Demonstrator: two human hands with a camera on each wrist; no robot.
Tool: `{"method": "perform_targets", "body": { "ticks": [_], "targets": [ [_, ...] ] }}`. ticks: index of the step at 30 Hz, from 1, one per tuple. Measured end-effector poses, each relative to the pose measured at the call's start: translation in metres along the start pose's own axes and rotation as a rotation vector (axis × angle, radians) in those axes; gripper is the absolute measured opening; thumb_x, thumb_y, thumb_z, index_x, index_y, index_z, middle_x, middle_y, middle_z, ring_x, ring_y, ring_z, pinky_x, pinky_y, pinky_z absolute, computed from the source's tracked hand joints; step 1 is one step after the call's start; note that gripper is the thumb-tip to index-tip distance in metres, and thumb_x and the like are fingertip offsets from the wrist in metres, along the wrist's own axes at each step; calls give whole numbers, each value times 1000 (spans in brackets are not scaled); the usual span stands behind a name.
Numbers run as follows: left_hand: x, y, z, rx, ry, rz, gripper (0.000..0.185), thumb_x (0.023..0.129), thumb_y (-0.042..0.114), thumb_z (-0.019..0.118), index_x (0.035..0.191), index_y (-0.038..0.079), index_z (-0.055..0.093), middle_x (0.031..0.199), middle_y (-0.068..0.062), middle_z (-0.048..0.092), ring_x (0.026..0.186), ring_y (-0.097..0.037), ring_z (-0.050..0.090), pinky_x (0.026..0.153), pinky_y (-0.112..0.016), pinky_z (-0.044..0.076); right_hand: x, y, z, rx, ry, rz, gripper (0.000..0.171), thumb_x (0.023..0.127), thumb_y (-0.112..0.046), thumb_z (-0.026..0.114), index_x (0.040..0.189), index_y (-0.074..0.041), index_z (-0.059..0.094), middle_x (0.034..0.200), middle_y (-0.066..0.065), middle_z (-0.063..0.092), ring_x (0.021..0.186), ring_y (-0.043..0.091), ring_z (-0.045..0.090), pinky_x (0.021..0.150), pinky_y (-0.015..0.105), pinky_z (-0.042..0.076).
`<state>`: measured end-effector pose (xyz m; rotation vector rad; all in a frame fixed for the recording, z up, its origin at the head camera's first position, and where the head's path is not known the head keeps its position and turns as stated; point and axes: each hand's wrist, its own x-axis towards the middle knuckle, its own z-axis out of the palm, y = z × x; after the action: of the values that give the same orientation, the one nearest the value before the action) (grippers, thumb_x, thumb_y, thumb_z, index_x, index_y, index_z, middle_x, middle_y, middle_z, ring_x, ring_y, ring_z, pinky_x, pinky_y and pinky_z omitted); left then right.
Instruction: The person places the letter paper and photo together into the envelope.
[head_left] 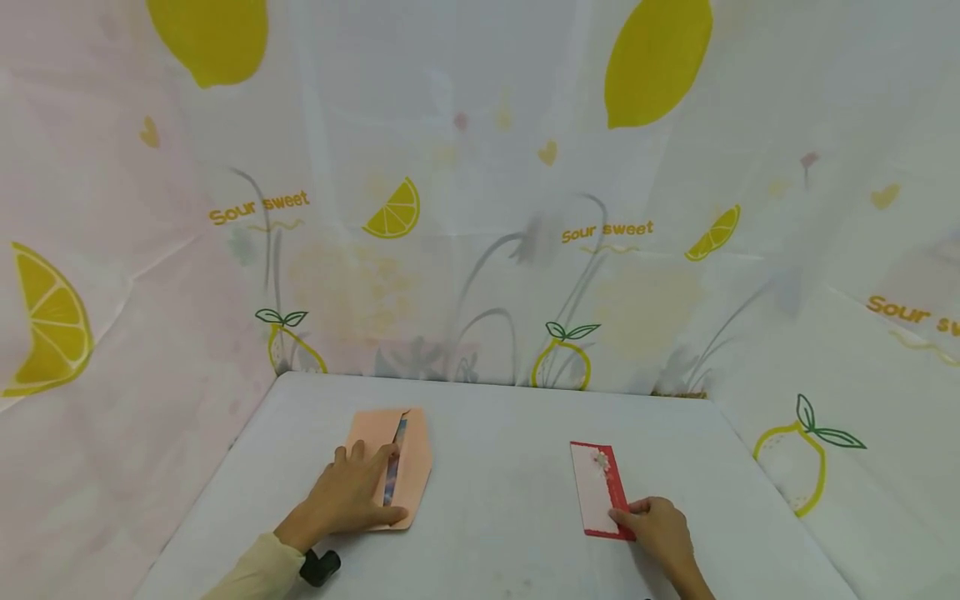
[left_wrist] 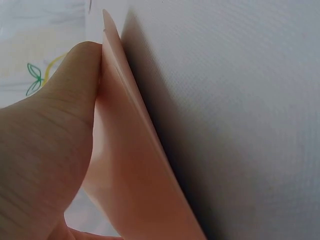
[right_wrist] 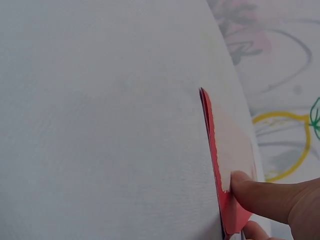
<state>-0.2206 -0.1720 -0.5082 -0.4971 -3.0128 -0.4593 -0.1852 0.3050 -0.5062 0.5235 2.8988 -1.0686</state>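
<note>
On the left of the table lies a pale pink envelope [head_left: 417,467], its slit showing a strip of blue and purple patterned paper [head_left: 391,483]. My left hand [head_left: 348,492] rests over it, fingers spread, the index fingertip beside the slit and the thumb on the near part. In the left wrist view the thumb touches the envelope [left_wrist: 135,170]. My right hand [head_left: 663,532] pinches the near right corner of a white and red greeting card [head_left: 592,492] with a small flower decoration, the thumb on top. The right wrist view shows the card's [right_wrist: 212,135] folded layers edge-on.
A white table [head_left: 495,467] spans the space between the hands. Behind and at both sides hangs a pale cloth backdrop [head_left: 450,275] printed with lemons. A black object [head_left: 321,568] sits at my left wrist.
</note>
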Motion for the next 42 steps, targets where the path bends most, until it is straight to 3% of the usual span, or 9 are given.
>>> {"method": "perform_targets", "body": {
  "ticks": [8, 19, 28, 34, 42],
  "targets": [
    [1, 2, 0, -18, -11, -24, 98, 67, 78, 79, 143, 23, 53, 118, -20, 51, 95, -41, 50, 76, -58, 47, -3, -8, -7, -145, -41, 31, 45, 83, -37, 86, 93, 3, 72, 74, 6, 60, 69, 20, 52, 58, 31, 42],
    [0, 0, -2, -16, 5, -11, 94, 68, 76, 80, 142, 23, 53, 115, -18, 50, 93, -39, 50, 74, -58, 47, -1, -9, -5, -146, -56, 6, 42, 84, -35, 85, 88, 4, 72, 70, 4, 57, 67, 18, 50, 56, 30, 40],
    [0, -1, 2, -27, 9, -11, 95, 68, 74, 81, 143, 23, 54, 117, -19, 52, 93, -39, 50, 76, -58, 47, 3, -3, -4, -32, -20, 22, 29, 85, -24, 84, 83, 1, 71, 70, 3, 61, 67, 19, 54, 57, 31, 43],
    [0, 0, 1, -25, 20, -8, 96, 67, 75, 81, 142, 22, 54, 117, -20, 52, 94, -41, 50, 76, -59, 48, 4, -1, -8, 48, -31, 17, 30, 87, -21, 82, 92, 7, 74, 81, 7, 68, 76, 23, 56, 63, 33, 47],
    [-2, 1, -2, -21, 9, -2, 95, 66, 77, 81, 140, 23, 55, 113, -17, 51, 92, -39, 50, 74, -59, 48, 7, -1, -11, 183, -94, 59, 29, 93, -21, 76, 102, 6, 75, 86, 6, 66, 81, 23, 54, 65, 33, 44]
  ]
}}
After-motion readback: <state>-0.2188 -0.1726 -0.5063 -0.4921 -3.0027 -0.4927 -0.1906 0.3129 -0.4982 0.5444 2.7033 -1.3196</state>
